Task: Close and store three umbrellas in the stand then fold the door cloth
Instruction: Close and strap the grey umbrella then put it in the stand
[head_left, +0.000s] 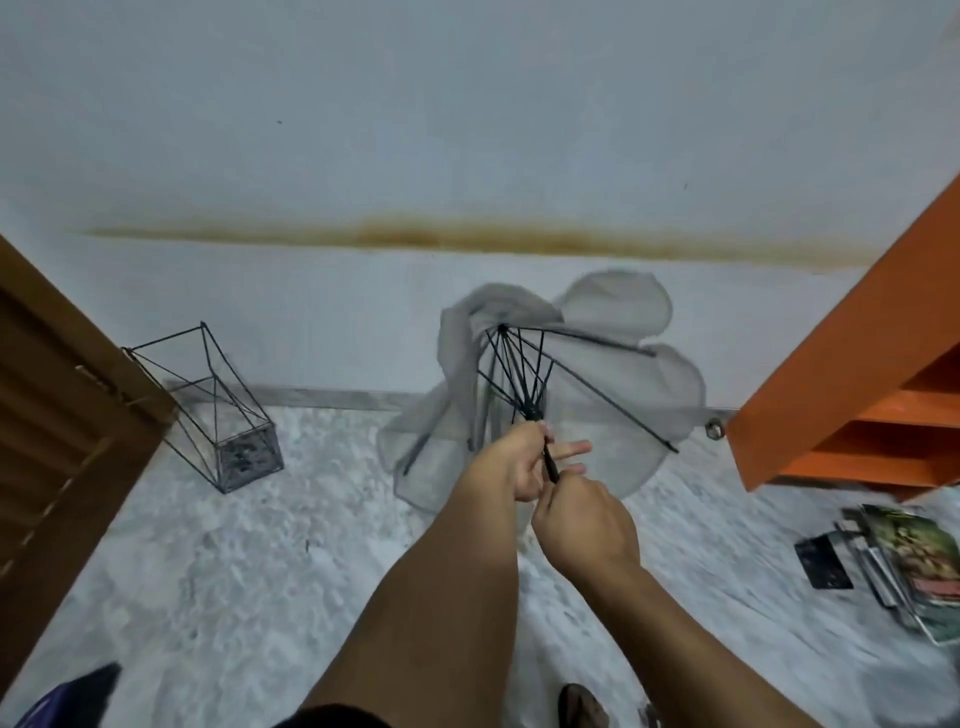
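Black metal runs through both fists: the right hand (584, 514) is wrapped around the lower end of the thin shaft (549, 462), and just beyond it the left hand (524, 460) grips the same shaft near the runner, two fingers sticking out straight to the right. Both hold the grey umbrella (524, 374), pointed away from the person and half collapsed. This looks like the closing step of one umbrella. I judge the next move calls for drawing the runner down the shaft until the ribs (524, 364) lie flat, then gathering the loose cloth.

Past the hands, the canopy is thin, limp grey fabric, bunched on the left and billowing in rounded lobes on the right, with slim dark ribs fanning from the hub. Under it lies a pale, mottled floor (260, 545).

Well off to the left of the hands stands the stand (218, 410), an open black wire frame, tapered, with a mesh base, holding nothing that I can see. To the right sits an orange shelf (857, 395), smooth and boxy. Furthest away is a pale wall (415, 130) with a rusty streak.
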